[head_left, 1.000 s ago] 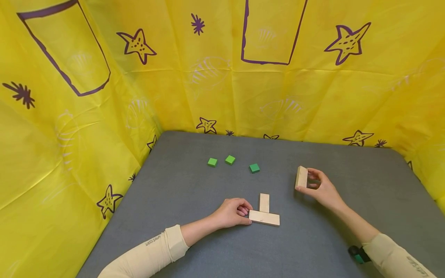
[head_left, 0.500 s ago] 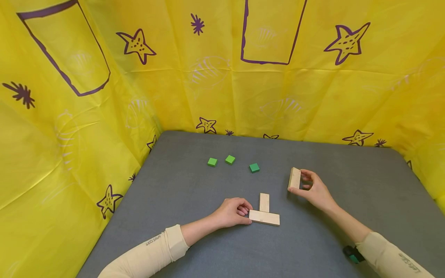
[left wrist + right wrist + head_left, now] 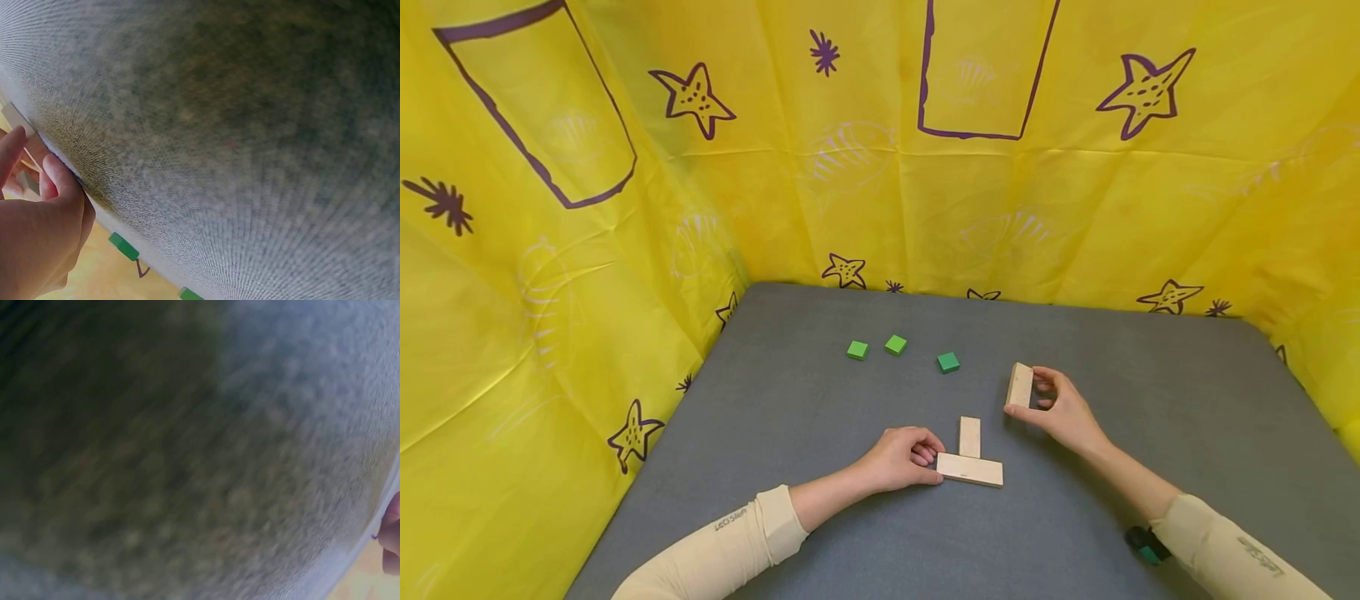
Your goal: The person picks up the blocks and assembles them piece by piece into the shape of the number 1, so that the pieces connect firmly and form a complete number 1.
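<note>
In the head view a light wooden block (image 3: 970, 470) lies flat and crosswise on the grey table. My left hand (image 3: 898, 460) pinches its left end between thumb and curled fingers. A second wooden block (image 3: 970, 437) extends away from the middle of its far long side, forming a T. To the right, my right hand (image 3: 1060, 412) grips a third wooden block (image 3: 1019, 386) by its ends, thumb near and fingers far. The left wrist view has my left hand (image 3: 47, 219) at its left edge, beside the block. Only a few fingertips (image 3: 391, 534) show in the right wrist view.
Two light green tiles (image 3: 858, 350) and a darker green tile (image 3: 948, 362) lie farther back on the grey table (image 3: 820, 533). Yellow cloth (image 3: 865, 200) with drawn starfish walls the table at the back and sides.
My right hand has moved left with its wooden block, closer to the T of blocks. The left hand and the flat blocks have stayed where they were.
</note>
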`<act>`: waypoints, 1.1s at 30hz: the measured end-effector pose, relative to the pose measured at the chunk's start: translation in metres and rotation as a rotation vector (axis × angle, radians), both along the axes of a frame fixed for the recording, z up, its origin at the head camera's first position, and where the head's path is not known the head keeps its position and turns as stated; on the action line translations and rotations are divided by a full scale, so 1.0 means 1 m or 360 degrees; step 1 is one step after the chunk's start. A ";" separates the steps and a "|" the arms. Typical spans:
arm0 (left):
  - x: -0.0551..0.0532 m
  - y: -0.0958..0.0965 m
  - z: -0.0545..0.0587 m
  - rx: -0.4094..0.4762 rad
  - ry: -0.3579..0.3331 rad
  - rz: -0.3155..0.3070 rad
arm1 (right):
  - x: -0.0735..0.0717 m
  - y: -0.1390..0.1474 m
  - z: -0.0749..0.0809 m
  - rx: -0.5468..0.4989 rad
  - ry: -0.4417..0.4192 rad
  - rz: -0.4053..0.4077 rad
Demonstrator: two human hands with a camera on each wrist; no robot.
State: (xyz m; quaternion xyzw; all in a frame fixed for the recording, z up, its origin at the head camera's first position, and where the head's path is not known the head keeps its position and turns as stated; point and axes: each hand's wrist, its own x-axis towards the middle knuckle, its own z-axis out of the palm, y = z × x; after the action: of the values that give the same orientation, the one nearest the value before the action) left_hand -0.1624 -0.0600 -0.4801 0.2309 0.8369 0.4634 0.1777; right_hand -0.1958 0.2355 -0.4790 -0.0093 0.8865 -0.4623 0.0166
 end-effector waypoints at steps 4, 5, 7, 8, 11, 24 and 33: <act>0.001 0.000 0.001 0.0004 -0.0001 0.0001 | -0.001 -0.005 -0.001 -0.0009 -0.0006 0.0004; 0.001 0.000 0.001 -0.0001 0.0002 0.0001 | -0.001 -0.006 -0.001 -0.0009 -0.0009 0.0005; 0.001 0.000 0.001 -0.0011 -0.0001 0.0007 | -0.002 -0.009 -0.001 -0.0007 -0.0008 0.0013; 0.001 0.000 0.001 -0.0017 -0.0001 0.0009 | -0.003 -0.011 -0.001 -0.0003 -0.0010 0.0018; 0.001 0.000 0.001 -0.0031 0.0003 0.0016 | -0.004 -0.015 -0.002 0.0014 -0.0014 0.0023; 0.002 0.000 0.002 -0.0053 0.0007 0.0018 | -0.008 -0.030 -0.004 0.0053 -0.0015 0.0037; 0.001 0.001 0.003 -0.0094 -0.0002 0.0027 | -0.011 -0.040 -0.005 0.0075 -0.0023 0.0054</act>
State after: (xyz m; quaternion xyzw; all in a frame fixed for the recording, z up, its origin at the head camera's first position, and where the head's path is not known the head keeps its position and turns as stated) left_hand -0.1612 -0.0589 -0.4773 0.2180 0.8520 0.4401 0.1811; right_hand -0.2064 0.1959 -0.4841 -0.0205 0.8967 -0.4411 0.0312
